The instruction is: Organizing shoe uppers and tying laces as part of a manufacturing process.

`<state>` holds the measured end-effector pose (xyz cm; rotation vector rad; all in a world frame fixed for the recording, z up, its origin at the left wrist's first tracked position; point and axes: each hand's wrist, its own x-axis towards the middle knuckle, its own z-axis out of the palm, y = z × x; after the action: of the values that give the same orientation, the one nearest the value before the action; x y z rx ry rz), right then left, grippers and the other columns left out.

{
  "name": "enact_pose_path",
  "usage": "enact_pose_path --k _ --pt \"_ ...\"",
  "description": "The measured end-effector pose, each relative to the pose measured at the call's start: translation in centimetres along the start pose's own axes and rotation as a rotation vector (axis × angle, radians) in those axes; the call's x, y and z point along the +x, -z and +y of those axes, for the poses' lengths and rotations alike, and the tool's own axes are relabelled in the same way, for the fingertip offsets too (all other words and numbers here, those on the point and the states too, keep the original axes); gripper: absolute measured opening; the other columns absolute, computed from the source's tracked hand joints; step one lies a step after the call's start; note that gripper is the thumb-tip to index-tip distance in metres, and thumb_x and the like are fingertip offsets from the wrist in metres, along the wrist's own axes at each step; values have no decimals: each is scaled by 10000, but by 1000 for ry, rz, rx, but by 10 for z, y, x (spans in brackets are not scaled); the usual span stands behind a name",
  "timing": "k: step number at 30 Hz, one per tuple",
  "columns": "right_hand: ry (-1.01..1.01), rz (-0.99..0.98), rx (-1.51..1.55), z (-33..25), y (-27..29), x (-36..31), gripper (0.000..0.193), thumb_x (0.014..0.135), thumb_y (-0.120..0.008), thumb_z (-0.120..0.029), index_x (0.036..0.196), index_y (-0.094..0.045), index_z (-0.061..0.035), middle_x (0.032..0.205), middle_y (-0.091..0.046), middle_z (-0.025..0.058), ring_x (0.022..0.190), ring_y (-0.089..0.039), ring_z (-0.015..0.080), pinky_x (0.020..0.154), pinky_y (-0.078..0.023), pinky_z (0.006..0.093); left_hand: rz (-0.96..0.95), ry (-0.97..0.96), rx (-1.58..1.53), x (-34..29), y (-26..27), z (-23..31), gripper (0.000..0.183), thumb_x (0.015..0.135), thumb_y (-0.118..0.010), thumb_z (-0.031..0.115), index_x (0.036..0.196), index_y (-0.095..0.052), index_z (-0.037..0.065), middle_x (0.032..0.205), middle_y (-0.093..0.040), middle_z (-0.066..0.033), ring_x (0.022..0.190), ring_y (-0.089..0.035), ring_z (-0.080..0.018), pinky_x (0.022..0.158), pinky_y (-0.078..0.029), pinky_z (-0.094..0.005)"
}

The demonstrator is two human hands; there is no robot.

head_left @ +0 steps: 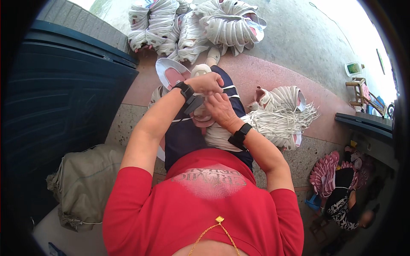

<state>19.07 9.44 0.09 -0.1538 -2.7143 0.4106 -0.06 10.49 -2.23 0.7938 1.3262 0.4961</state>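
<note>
A white shoe upper [200, 70] with round holes and a pink inside lies across my lap. Over it my left hand [207, 82] is closed, its fingers pinched beside a white lace [230, 88] that trails across my dark trousers. Just below and to the right, my right hand [222, 109] curls its fingers against the shoe, near the left fingertips; what they pinch is hidden. A large bundle of loose white laces [275, 123] spreads from my right thigh. Next to my left wrist stands another white upper with a pink insole [173, 76].
Stacked white uppers [192, 34] pile up ahead, and another stack [279, 98] sits to the right. A dark blue door [72, 77] stands on the left, above a grey-green sack [92, 183]. A small wooden chair [361, 91] and another person [344, 205] are on the right.
</note>
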Motion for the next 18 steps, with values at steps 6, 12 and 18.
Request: enact_pose_path --k 6,12,18 --pt "89 155 530 -29 109 49 296 761 -719 -49 1034 -609 -69 1005 -654 98 1022 -650 316 897 -512 431 239 -242 391 -23 -7 19 324 757 -805 166 999 -678 -6 764 -688 -80 689 -658 -181 562 -510 -315" --pt "-5 807 775 -13 302 90 140 1015 -571 -123 1086 -561 -3 848 -647 107 751 -637 206 841 -563 430 245 -202 336 -59 -12 32 284 810 -740 220 982 -713 -5 892 -718 -196 782 -705 -287 723 -543 -387" --pt "-478 399 1407 11 240 71 178 1056 -532 -180 1116 -535 -12 793 -589 62 645 -546 104 594 -513 266 446 -81 493 -95 12 -24 282 921 -571 146 1172 -607 21 919 -708 -191 783 -694 -310 732 -541 -431"
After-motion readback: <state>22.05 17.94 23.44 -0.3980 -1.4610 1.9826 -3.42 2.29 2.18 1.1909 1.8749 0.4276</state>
